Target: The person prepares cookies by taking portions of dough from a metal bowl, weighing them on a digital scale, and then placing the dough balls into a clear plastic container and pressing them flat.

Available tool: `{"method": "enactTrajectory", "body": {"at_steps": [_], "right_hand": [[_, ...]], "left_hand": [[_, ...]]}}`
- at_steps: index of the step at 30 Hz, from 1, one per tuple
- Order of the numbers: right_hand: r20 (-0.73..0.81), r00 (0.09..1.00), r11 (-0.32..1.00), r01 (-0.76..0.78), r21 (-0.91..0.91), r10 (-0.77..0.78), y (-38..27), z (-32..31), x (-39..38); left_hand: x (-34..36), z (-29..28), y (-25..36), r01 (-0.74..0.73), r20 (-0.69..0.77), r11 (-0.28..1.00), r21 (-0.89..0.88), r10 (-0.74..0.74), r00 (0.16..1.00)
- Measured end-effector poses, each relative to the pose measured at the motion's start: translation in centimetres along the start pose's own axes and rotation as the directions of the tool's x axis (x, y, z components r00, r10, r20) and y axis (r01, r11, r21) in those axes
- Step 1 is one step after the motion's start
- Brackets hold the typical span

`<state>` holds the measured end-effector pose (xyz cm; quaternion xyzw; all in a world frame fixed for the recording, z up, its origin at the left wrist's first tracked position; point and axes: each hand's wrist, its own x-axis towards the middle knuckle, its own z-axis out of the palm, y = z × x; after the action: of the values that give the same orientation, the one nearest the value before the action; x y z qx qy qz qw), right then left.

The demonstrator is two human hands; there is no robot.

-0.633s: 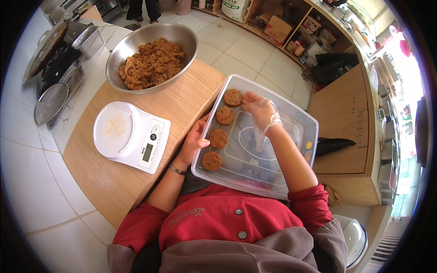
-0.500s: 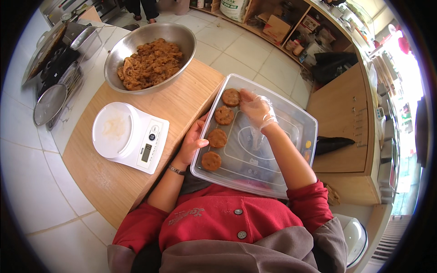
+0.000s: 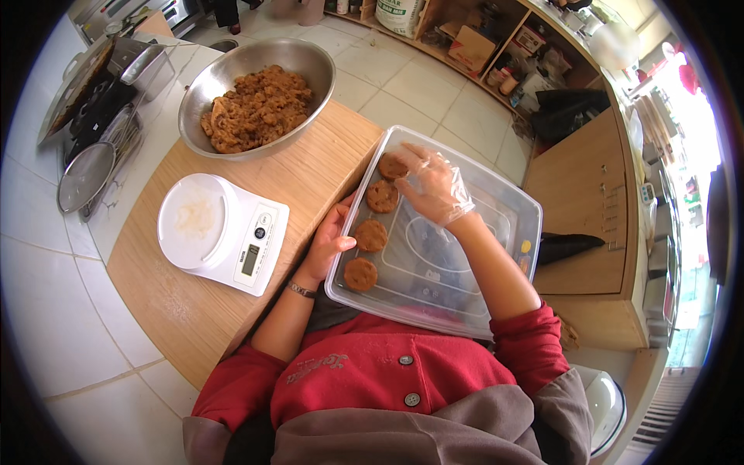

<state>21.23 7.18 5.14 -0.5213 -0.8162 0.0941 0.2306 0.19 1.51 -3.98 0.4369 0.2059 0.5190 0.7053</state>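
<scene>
A clear plastic box rests tilted between my body and the table edge. Along its left side lie several round, flat brown dough discs, among them one at the far end and one at the near end. My left hand grips the box's left rim, thumb inside over the edge. In a thin clear plastic glove, my right hand is over the farthest disc, fingers stretched past its far side and thumb apart at its near side. The fingers partly cover that disc.
On the wooden table stand a white kitchen scale and a steel bowl of chunky brown dough. A sieve and metal pans lie at the far left. Wooden cabinets line the right.
My right hand has shifted slightly, and its fingers have spread from beside the farthest disc to over and around it. My left hand stays on the rim.
</scene>
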Motion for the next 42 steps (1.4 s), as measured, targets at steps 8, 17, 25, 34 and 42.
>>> {"method": "enactTrajectory", "body": {"at_steps": [8,17,25,34,42], "right_hand": [[0.162,0.961,0.931,0.260,-0.255,-0.223,0.3,0.4,1.2],[0.189,0.967,0.931,0.222,-0.288,-0.172,-0.4,0.0,1.2],[-0.119,0.966,0.931,0.254,0.260,-0.230,-5.0,-8.5,5.1],[0.482,0.833,0.901,0.395,-0.178,-0.270,-13.3,-3.4,17.2],[0.549,0.795,0.888,0.419,-0.188,-0.259,-14.7,1.5,18.6]], "left_hand": [[0.1,0.1,0.0,0.026,-0.018,0.998,0.059,-0.025,1.000],[0.3,0.1,-0.7,0.023,-0.009,0.999,0.038,-0.023,1.000],[0.2,-0.1,-0.3,-0.035,0.079,0.999,-0.032,0.037,0.996],[0.5,-0.7,-1.4,-0.080,0.155,0.994,-0.068,0.090,0.984],[0.0,-1.0,-1.9,-0.090,0.132,0.995,-0.042,0.095,0.987]]}}
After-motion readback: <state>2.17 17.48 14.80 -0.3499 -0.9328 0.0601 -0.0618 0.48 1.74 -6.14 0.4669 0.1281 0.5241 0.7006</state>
